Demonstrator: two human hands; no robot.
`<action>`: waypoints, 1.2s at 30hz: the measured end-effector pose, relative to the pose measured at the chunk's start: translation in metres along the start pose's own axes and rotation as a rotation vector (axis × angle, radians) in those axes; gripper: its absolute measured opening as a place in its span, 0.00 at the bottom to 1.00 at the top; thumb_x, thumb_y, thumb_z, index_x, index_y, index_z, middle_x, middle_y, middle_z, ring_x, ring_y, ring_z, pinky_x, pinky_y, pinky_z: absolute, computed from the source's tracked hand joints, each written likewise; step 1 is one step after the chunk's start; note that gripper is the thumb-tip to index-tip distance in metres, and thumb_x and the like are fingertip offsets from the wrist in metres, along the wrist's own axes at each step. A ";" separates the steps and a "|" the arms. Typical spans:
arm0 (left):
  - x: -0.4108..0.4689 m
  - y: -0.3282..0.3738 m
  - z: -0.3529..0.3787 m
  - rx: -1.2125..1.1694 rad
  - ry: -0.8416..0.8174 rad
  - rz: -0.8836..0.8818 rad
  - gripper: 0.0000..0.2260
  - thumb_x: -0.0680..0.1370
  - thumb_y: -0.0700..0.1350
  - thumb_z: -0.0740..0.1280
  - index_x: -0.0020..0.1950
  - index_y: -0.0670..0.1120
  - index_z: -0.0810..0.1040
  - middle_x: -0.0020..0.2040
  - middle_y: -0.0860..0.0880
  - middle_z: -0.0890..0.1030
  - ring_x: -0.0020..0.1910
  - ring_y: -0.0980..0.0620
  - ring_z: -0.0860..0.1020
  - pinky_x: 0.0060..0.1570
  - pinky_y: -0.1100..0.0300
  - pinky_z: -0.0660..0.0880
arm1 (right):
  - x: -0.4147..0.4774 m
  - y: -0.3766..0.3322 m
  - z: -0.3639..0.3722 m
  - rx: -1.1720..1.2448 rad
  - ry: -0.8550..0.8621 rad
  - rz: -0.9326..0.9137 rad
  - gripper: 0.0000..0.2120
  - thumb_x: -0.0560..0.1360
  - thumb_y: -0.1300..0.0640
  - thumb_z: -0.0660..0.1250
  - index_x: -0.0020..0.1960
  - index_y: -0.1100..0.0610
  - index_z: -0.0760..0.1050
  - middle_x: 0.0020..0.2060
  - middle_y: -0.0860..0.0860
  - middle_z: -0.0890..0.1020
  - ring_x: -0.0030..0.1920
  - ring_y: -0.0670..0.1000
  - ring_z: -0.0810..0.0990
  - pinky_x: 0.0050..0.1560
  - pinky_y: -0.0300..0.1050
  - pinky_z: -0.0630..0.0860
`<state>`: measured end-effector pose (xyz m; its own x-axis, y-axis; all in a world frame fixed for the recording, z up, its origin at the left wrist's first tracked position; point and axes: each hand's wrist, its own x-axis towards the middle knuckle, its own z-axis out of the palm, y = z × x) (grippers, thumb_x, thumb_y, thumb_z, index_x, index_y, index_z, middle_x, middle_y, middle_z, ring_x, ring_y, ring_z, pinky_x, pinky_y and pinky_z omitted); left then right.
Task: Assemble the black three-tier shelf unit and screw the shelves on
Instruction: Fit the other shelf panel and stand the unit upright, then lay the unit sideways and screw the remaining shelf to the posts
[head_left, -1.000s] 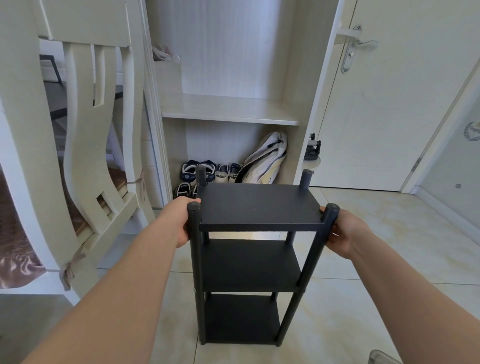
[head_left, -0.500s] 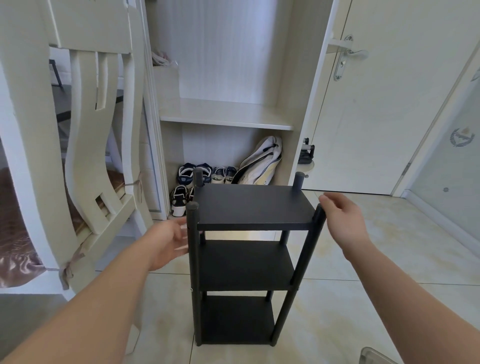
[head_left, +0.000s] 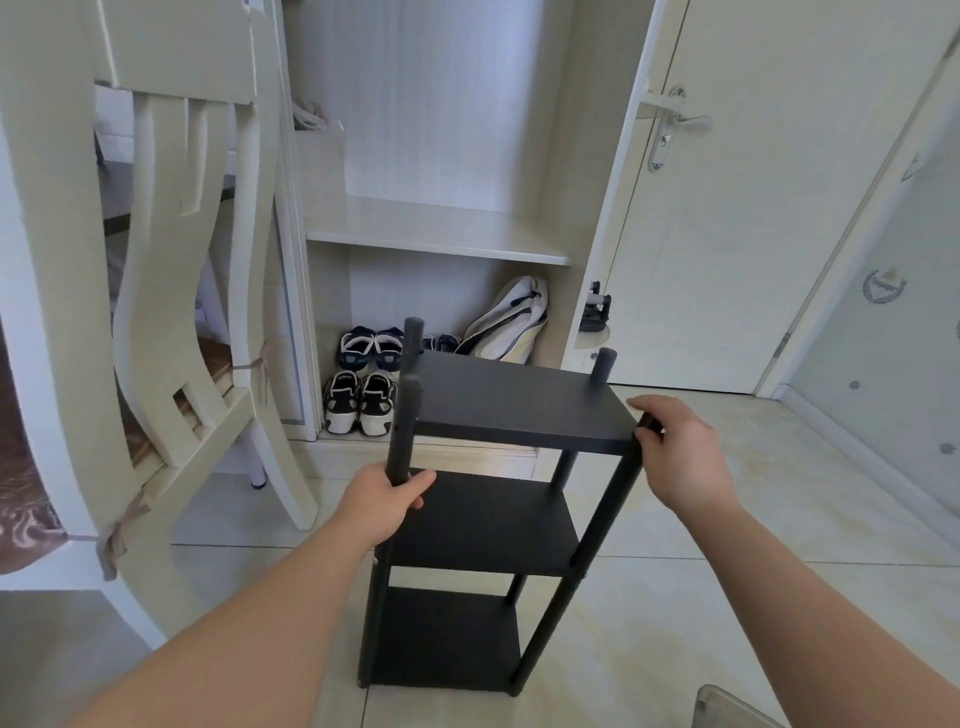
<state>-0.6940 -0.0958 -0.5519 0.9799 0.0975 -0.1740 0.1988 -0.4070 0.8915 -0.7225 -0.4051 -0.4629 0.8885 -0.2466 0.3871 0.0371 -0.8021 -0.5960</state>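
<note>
Head view: black three-tier shelf unit (head_left: 519, 405) with round posts stands just before the open cream wardrobe (head_left: 436, 228), long axis vertical, post ends pointing up. I see the left hand (head_left: 382, 501) wrapped round its near-left post (head_left: 402, 431), and the right hand (head_left: 680, 457) curled over the near-right post (head_left: 602, 519) top.

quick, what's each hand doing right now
Left hand: grips the front left post of the black shelf unit.
Right hand: fingers curled over the top of the front right post.
</note>
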 end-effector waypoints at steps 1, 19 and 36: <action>0.000 0.007 0.003 -0.008 0.010 0.037 0.13 0.77 0.58 0.69 0.45 0.49 0.80 0.39 0.51 0.83 0.43 0.54 0.80 0.42 0.61 0.69 | 0.001 0.006 -0.003 0.010 0.011 0.047 0.19 0.80 0.67 0.63 0.69 0.56 0.76 0.61 0.54 0.80 0.60 0.57 0.78 0.57 0.41 0.70; -0.011 0.111 0.199 0.229 0.159 0.465 0.12 0.78 0.58 0.68 0.41 0.52 0.75 0.34 0.56 0.78 0.34 0.61 0.75 0.32 0.66 0.65 | -0.010 0.102 -0.063 0.273 0.236 -0.113 0.22 0.79 0.58 0.70 0.71 0.50 0.74 0.58 0.39 0.76 0.60 0.45 0.75 0.61 0.38 0.70; -0.011 0.062 0.300 0.833 0.000 0.550 0.13 0.80 0.58 0.65 0.53 0.49 0.77 0.43 0.52 0.82 0.41 0.53 0.82 0.42 0.60 0.80 | -0.020 0.201 -0.037 0.583 -0.015 0.513 0.08 0.78 0.62 0.69 0.52 0.49 0.80 0.40 0.49 0.85 0.42 0.50 0.85 0.56 0.51 0.81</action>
<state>-0.6879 -0.3940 -0.6201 0.9389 -0.2960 0.1755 -0.3351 -0.9026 0.2703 -0.7494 -0.5820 -0.5644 0.8652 -0.4995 -0.0446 -0.1500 -0.1729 -0.9735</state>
